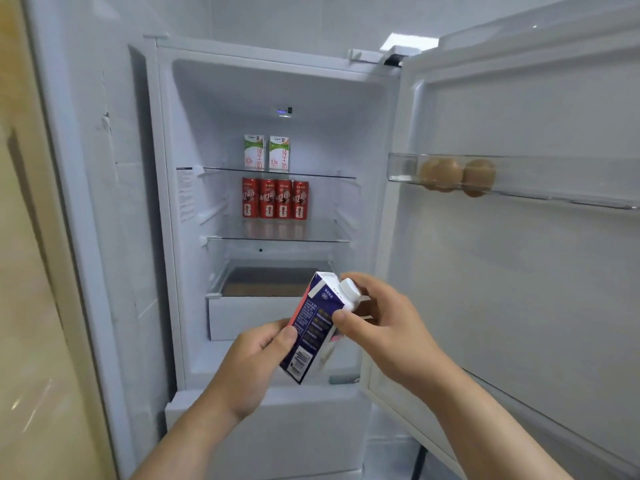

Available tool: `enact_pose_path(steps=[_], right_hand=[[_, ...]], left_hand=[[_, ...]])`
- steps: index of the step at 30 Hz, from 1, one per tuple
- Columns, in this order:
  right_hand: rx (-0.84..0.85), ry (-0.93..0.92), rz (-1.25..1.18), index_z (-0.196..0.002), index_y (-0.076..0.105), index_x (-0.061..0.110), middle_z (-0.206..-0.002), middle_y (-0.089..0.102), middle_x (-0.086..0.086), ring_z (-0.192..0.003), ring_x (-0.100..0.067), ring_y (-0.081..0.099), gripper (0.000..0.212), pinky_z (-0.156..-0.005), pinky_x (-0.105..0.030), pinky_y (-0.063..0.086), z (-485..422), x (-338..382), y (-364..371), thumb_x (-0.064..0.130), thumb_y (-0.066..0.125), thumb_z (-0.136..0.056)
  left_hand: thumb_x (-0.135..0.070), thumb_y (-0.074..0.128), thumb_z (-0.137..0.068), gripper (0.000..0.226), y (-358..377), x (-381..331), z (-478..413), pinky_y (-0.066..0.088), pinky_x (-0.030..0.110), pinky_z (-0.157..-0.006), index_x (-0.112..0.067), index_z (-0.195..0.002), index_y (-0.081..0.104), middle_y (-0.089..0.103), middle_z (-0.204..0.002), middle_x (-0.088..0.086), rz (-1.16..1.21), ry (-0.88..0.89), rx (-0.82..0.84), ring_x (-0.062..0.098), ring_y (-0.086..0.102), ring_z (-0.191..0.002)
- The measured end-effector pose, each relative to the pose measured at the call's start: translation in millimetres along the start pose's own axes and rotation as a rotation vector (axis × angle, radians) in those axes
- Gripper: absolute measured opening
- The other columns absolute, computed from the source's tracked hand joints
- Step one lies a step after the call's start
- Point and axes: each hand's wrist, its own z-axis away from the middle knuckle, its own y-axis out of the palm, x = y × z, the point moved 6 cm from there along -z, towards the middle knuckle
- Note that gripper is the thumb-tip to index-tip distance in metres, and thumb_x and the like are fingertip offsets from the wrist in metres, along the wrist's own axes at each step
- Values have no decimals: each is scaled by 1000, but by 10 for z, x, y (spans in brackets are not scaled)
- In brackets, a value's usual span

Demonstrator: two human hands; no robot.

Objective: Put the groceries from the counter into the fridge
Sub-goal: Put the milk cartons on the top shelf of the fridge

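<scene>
Carton (311,327) (tilted) before open fridge (277,81).

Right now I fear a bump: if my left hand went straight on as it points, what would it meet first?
Probably the white drawer, beyond the left hand and its carton; depth is unclear.

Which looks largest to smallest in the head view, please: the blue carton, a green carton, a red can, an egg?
1. The blue carton, nearest the camera.
2. An egg, also fairly near.
3. The green carton and red can: alike, unranked.
</scene>
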Motion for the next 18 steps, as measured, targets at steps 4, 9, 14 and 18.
enact_pose_path(steps=[4,9,14,18], right_hand=[[15,-41,-86,-112,65,26,-103,73,-1,-94,-24,70,33,-86,-48,58,-374,-24,119,18,66,-80],[65,-59,-256,-122,62,18,-111,74,-4,-103,-25,70,42,-88,-37,57,-835,-98,206,14,63,-81],[66,-34,-349,-123,61,21,-107,75,-2,-96,-20,72,40,-73,-26,55,-1276,-200,286,17,63,-84],[3,-44,-386,-119,64,23,-107,75,2,-99,-17,71,31,-78,-29,57,-1719,-241,281,9,67,-91]], left_hand=[[-45,41,-91,43,-198,65,-314,49,26,-81,-21,-105,75,75,-103,1,38,-22,-33,16,70,-97],[-45,45,-91,42,-382,96,-646,51,27,-82,-16,-97,76,76,-100,3,127,-53,-93,13,69,-91],[-46,41,-87,44,-546,150,-999,50,48,-97,-25,-99,77,74,-107,7,204,-102,-118,31,66,-106],[-47,40,-85,50,-657,127,-1386,55,36,-89,-17,-110,71,75,-108,6,217,-98,-150,23,69,-104]])
